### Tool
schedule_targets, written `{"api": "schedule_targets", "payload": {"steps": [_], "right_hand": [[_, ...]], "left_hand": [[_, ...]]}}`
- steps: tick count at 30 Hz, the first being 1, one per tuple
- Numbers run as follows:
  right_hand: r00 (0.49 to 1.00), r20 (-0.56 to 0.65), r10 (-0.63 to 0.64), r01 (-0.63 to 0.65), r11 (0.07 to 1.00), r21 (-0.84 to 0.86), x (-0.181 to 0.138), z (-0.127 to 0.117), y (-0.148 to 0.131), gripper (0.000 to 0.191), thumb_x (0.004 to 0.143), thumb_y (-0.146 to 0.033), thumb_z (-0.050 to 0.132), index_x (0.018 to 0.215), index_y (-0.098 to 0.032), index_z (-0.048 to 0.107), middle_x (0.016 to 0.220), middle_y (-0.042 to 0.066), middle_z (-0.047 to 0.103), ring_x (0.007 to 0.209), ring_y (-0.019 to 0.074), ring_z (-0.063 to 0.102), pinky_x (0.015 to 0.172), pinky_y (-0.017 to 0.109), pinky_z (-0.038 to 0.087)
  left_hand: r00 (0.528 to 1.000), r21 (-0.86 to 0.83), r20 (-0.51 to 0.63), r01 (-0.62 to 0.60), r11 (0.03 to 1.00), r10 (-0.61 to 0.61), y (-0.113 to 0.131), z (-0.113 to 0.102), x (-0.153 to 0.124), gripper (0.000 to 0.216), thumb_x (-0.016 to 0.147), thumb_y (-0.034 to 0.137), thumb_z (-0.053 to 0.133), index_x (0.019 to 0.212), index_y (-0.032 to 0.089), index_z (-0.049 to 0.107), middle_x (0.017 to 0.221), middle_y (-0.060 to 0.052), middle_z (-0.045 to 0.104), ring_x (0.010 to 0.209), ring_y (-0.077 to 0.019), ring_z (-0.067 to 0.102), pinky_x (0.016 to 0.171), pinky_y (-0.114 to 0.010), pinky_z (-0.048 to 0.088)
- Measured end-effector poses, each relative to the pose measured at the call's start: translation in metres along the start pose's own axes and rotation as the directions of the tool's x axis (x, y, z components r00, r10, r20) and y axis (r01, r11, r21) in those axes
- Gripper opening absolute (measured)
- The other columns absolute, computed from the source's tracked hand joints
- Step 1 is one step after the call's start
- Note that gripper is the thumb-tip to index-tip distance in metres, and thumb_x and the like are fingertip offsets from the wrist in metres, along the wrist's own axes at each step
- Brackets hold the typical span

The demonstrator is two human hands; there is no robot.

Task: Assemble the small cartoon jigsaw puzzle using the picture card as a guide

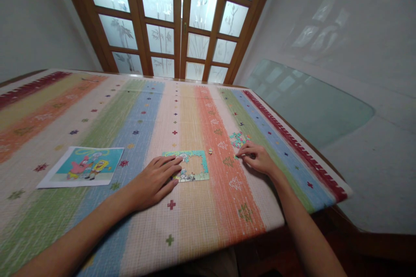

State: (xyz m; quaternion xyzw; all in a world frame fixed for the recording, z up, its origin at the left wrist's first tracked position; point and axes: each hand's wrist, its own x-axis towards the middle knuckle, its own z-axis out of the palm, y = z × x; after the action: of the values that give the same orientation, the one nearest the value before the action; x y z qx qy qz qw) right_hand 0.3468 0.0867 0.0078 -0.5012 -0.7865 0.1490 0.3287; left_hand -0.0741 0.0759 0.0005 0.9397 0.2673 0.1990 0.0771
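I can read no text, label, brand, number or sign here, neither on the puzzle (pixel 204 162) under my left hand (pixel 157 181) nor on the printed sheet (pixel 87 165) or the tablecloth (pixel 191 212); any print on the small loose pieces (pixel 238 139) by my right hand (pixel 258 159) is too tiny for me to make out.
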Motion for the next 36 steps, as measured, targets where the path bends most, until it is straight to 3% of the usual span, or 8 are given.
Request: {"api": "schedule_targets", "payload": {"steps": [4, 9, 13, 18, 23, 28, 32, 36], "right_hand": [[1.000, 0.001, 0.017, -0.017, 1.000, -0.008, -0.001, -0.003, 0.000, 0.024, 0.076, -0.020, 0.061, 0.090, -0.023, 0.080, 0.087, 0.006, 0.070, 0.066, 0.0168, 0.057, 0.063, 0.032, 0.047], [0.999, 0.044, -0.003, 0.005, 1.000, -0.031, -0.003, 0.000, 0.000, 0.020, 0.081, -0.033, 0.071, 0.095, -0.023, 0.081, 0.096, 0.009, 0.068, 0.085, 0.0219, 0.063, 0.079, 0.039, 0.051], [0.997, 0.079, 0.002, -0.001, 1.000, -0.020, -0.002, 0.002, -0.001, 0.015, 0.083, -0.032, 0.070, 0.091, -0.023, 0.079, 0.098, 0.008, 0.066, 0.092, 0.0231, 0.064, 0.086, 0.041, 0.050], [0.991, 0.132, 0.024, -0.023, 1.000, -0.009, 0.001, -0.001, -0.006, 0.010, 0.082, -0.031, 0.070, 0.086, -0.023, 0.073, 0.090, 0.006, 0.066, 0.082, 0.0206, 0.060, 0.078, 0.037, 0.049], [0.967, 0.215, 0.136, -0.160, 0.982, 0.098, 0.005, 0.005, -0.016, 0.013, 0.086, -0.034, 0.067, 0.085, -0.021, 0.068, 0.073, 0.003, 0.066, 0.066, 0.0167, 0.057, 0.062, 0.030, 0.044], [0.965, 0.227, 0.131, -0.172, 0.970, 0.174, 0.018, 0.018, -0.035, 0.015, 0.089, -0.033, 0.064, 0.093, -0.022, 0.073, 0.087, 0.007, 0.075, 0.077, 0.0190, 0.067, 0.071, 0.032, 0.050], [0.936, 0.325, 0.139, -0.241, 0.923, 0.299, 0.030, 0.031, -0.056, 0.015, 0.089, -0.030, 0.063, 0.093, -0.020, 0.073, 0.083, 0.006, 0.076, 0.067, 0.0164, 0.067, 0.064, 0.029, 0.051], [0.924, 0.370, 0.098, -0.230, 0.916, 0.330, 0.043, 0.045, -0.076, 0.013, 0.087, -0.028, 0.066, 0.094, -0.020, 0.074, 0.087, 0.005, 0.078, 0.071, 0.0163, 0.070, 0.069, 0.030, 0.054]], "left_hand": [[1.000, 0.000, -0.006, -0.002, 1.000, 0.002, -0.001, 0.000, -0.001, 0.030, 0.106, 0.030, 0.045, 0.132, 0.023, 0.058, 0.149, -0.009, 0.057, 0.137, -0.0289, 0.051, 0.113, -0.049, 0.039], [1.000, 0.015, -0.001, -0.014, 1.000, 0.014, 0.000, 0.000, 0.000, 0.029, 0.106, 0.028, 0.044, 0.132, 0.022, 0.057, 0.149, -0.009, 0.058, 0.137, -0.0287, 0.050, 0.112, -0.049, 0.039], [1.000, 0.016, -0.007, -0.010, 1.000, 0.010, 0.000, 0.000, 0.001, 0.029, 0.106, 0.028, 0.044, 0.131, 0.020, 0.056, 0.147, -0.010, 0.059, 0.135, -0.0288, 0.051, 0.112, -0.048, 0.039], [1.000, -0.002, -0.015, -0.009, 1.000, 0.009, 0.001, -0.001, 0.001, 0.030, 0.105, 0.028, 0.044, 0.132, 0.021, 0.056, 0.144, -0.010, 0.061, 0.135, -0.0285, 0.051, 0.112, -0.047, 0.040], [0.999, 0.014, -0.024, -0.028, 1.000, 0.029, 0.001, -0.001, 0.002, 0.029, 0.106, 0.028, 0.043, 0.132, 0.020, 0.054, 0.142, -0.010, 0.062, 0.134, -0.0287, 0.052, 0.109, -0.048, 0.042], [1.000, -0.009, -0.025, -0.012, 1.000, 0.012, 0.000, 0.000, 0.001, 0.030, 0.105, 0.028, 0.045, 0.133, 0.022, 0.054, 0.145, -0.009, 0.060, 0.135, -0.0287, 0.051, 0.111, -0.049, 0.041], [1.000, -0.013, -0.020, -0.011, 1.000, 0.011, 0.000, 0.000, 0.001, 0.031, 0.105, 0.028, 0.044, 0.134, 0.021, 0.053, 0.144, -0.010, 0.060, 0.135, -0.0289, 0.051, 0.111, -0.049, 0.040], [1.000, -0.007, -0.016, -0.005, 1.000, 0.005, 0.002, -0.001, 0.002, 0.031, 0.105, 0.028, 0.044, 0.134, 0.021, 0.054, 0.144, -0.010, 0.061, 0.136, -0.0288, 0.050, 0.112, -0.048, 0.039]]}}
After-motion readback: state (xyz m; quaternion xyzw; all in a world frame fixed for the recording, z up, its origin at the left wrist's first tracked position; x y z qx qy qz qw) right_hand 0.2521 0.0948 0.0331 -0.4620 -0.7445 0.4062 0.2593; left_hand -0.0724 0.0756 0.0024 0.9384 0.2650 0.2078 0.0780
